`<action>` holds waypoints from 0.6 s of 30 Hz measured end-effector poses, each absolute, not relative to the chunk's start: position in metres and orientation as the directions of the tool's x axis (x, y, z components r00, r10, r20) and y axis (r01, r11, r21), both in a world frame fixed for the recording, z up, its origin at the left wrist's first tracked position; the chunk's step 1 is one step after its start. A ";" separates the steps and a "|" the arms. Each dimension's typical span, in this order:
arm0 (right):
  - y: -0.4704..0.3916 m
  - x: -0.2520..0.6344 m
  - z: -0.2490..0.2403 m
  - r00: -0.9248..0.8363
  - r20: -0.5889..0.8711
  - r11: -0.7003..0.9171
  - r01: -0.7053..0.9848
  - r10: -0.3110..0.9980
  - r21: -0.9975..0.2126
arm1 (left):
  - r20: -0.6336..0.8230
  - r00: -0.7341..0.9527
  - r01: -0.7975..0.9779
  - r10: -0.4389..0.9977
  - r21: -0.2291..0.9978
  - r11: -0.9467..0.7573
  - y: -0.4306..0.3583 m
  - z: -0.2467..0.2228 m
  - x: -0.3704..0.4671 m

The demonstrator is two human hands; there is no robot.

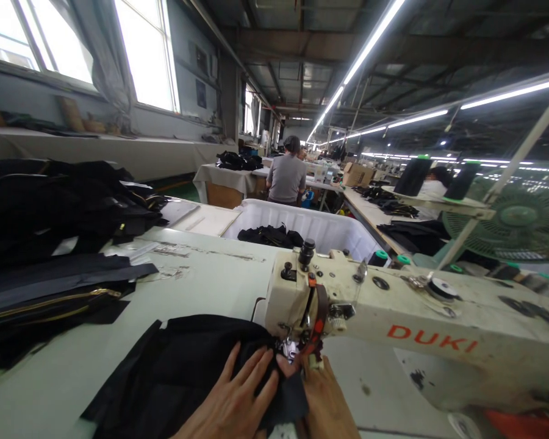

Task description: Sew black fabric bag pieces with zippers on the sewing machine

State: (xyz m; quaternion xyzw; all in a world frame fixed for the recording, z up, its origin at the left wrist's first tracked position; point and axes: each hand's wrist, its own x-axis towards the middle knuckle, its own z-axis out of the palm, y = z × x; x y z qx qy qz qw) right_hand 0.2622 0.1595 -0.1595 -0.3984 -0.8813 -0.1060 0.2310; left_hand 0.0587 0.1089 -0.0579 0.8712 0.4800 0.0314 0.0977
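Note:
A black fabric piece (178, 366) lies on the pale sewing table, its right edge beneath the needle area of a cream industrial sewing machine (348, 311). Flat on this cloth rests my left hand (238, 396), fingers spread and pointing toward the presser foot (290, 349). My right hand (324, 396) is close to the right of the foot, its fingers closed at the fabric's edge; the cloth partly hides them. A brown and orange strap-like part (319, 317) hangs on the machine head just above this hand.
Black garment pieces with zippers (50, 201) are heaped at left. Beyond the table stands a white plastic bin (311, 219) with dark cloth inside. A person in grey (287, 174) sits farther ahead. Black thread cones (412, 177) and a green fan (516, 213) are at right.

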 end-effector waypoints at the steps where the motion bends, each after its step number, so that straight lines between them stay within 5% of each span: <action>1: 0.160 0.263 -0.159 -0.572 0.491 0.663 0.748 0.657 -0.016 | -0.033 0.532 0.834 0.846 0.196 -0.516 0.108 -0.060 0.060; 7: 0.155 0.267 -0.125 -0.628 0.426 0.727 0.677 0.651 -0.115 | 0.097 0.547 0.801 0.832 0.229 -0.553 0.113 -0.085 0.060; 10: 0.142 0.270 -0.097 -0.546 0.344 0.637 0.721 0.764 -0.272 | 0.206 0.503 0.779 0.840 0.314 -0.543 0.110 -0.081 0.053; 14: 0.114 0.275 -0.079 -0.451 0.298 0.540 0.687 0.841 -0.486 | 0.142 0.438 0.755 0.887 0.477 -0.449 0.095 -0.059 0.044; 18: 0.090 0.272 -0.082 -0.440 0.314 0.540 0.654 0.841 -0.529 | 0.192 0.280 0.780 0.941 0.525 -0.339 0.082 -0.055 0.045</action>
